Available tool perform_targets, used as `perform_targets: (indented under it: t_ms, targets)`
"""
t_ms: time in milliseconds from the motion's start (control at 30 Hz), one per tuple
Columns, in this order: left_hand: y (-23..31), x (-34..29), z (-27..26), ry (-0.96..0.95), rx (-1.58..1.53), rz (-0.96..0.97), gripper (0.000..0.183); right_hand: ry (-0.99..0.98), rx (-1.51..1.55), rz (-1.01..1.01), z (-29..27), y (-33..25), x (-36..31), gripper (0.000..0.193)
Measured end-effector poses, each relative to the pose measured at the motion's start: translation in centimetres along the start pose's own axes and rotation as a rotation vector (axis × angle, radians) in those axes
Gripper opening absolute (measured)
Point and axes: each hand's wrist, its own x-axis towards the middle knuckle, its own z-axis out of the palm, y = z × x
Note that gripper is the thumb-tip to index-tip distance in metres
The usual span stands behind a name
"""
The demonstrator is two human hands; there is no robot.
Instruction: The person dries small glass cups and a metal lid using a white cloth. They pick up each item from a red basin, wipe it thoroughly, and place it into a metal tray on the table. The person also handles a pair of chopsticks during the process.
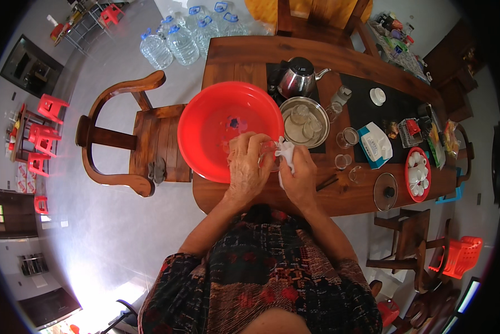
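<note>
The person's left hand (249, 161) curls round a clear glass (268, 149), which is at the right-hand rim of a big red basin (190, 150). The right hand (300, 177) grips a bunched white cloth (286, 150) between thumb and fingers, with the cloth up against the glass. The basin has a flower-like pattern in dark blue and pink on its floor; whether it holds water is hard to tell. Just beside the cloth, a round metal bowl (302, 101) holds several clear glasses (312, 128), leaning together. More clear glassware (349, 137) stands on the wooden table (367, 197) to the right of the bowl, near a pair of dark sticks (327, 182). Past these lie a glass lid (385, 192) with a black knob and a red tray (419, 199) full of small white cups (418, 170). A blue and white tissue box (375, 146), tissue poking out of its top, carries pale printing too small to read; next to it a wire basket (410, 132) contains something red. Behind the metal bowl stands a steel kettle (297, 78) with a black lid, its contents hidden. Farther off, on the floor beyond the table, large clear water bottles (183, 44) with blue tops cluster together
</note>
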Motion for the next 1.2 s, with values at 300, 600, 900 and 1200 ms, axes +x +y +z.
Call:
perform_targets:
  t_ms: [300,600,900,1200]
  targets:
    - [-3.3,-1.5,0.4,-0.038,-0.475,-0.332,0.015,-0.060,0.087,-0.239,-0.3,-2.7,3.4,0.032]
    - [-1.5,-0.8,1.4,-0.081,-1.589,-1.080,0.035,0.085,-0.124,-0.377,2.4,-2.3,-1.2,0.047]
    - [0.8,-0.5,1.4,-0.149,-0.893,-0.445,0.012,-0.102,1.063,0.622,1.0,-0.9,3.6,0.036]
    - [-0.2,0.8,2.0,0.145,-0.813,-0.436,0.034,-0.114,1.214,0.601,2.1,-2.4,-0.1,0.042]
